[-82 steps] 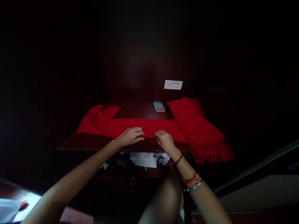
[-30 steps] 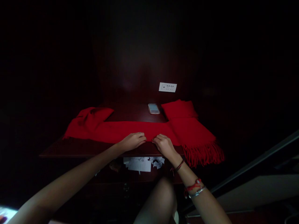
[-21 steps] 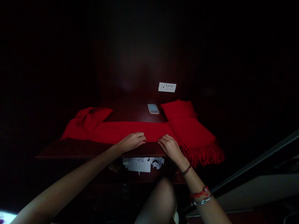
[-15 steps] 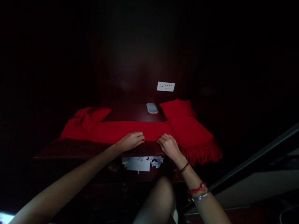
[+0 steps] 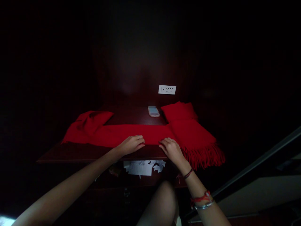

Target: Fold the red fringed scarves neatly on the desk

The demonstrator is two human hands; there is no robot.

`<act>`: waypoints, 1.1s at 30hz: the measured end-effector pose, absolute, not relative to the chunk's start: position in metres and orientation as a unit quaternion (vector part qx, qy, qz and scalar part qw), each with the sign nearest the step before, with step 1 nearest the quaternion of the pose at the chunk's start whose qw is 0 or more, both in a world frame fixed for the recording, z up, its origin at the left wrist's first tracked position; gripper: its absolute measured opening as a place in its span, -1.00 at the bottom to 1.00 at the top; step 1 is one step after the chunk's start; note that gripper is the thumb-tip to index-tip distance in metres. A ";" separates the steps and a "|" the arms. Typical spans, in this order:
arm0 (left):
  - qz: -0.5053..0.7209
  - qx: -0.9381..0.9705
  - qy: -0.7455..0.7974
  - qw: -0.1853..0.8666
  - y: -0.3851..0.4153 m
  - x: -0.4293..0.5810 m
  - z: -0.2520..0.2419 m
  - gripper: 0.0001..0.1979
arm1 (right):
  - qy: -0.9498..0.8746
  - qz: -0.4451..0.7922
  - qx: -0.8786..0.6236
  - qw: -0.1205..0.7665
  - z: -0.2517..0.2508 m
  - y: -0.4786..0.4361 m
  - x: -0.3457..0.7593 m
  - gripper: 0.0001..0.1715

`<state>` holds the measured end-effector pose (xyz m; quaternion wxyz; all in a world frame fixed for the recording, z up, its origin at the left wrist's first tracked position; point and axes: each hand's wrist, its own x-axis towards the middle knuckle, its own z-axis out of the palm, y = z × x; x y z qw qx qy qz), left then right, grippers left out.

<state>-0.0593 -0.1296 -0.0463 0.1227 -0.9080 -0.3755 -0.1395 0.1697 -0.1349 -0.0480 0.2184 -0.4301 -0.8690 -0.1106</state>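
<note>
A long red scarf [image 5: 131, 133] lies across a dark wooden desk, its middle a narrow strip. Its left end [image 5: 88, 127] is rumpled and bent back, while its right part [image 5: 191, 133] lies wider, with fringe hanging over the front edge. My left hand [image 5: 131, 145] grips the strip's near edge, fingers curled and closed, with a ring on one finger. A short way to the right, my right hand [image 5: 171, 150] is closed on the same edge with bent fingers. The fingertips of both hands are partly hidden against the cloth.
A phone-like blurred object [image 5: 153, 111] lies behind the scarf. A white socket plate [image 5: 167, 89] is on the back wall. Under the desktop [image 5: 77, 153], papers [image 5: 141, 168] lie on a shelf. My knee [image 5: 162, 202] is below, and a dark slanted bar [image 5: 254, 168] stands at right.
The whole view has shifted slightly, so everything appears a little lower. Both hands stay at the scarf's near edge, and the scarf looks the same.
</note>
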 end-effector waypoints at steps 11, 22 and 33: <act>-0.134 -0.921 -0.364 0.034 -0.118 -0.052 -0.023 -0.62 | -0.879 -0.034 -0.429 0.206 -0.051 -0.152 0.181 -0.54; -0.038 -0.818 -0.573 -0.037 -0.101 -0.054 -0.052 -0.44 | -0.858 0.072 -0.508 0.025 -0.038 -0.146 0.167 -0.29; -0.035 -0.818 -0.574 -0.029 -0.105 -0.062 -0.049 -0.41 | -0.842 0.057 -0.535 0.044 -0.047 -0.096 0.145 -0.33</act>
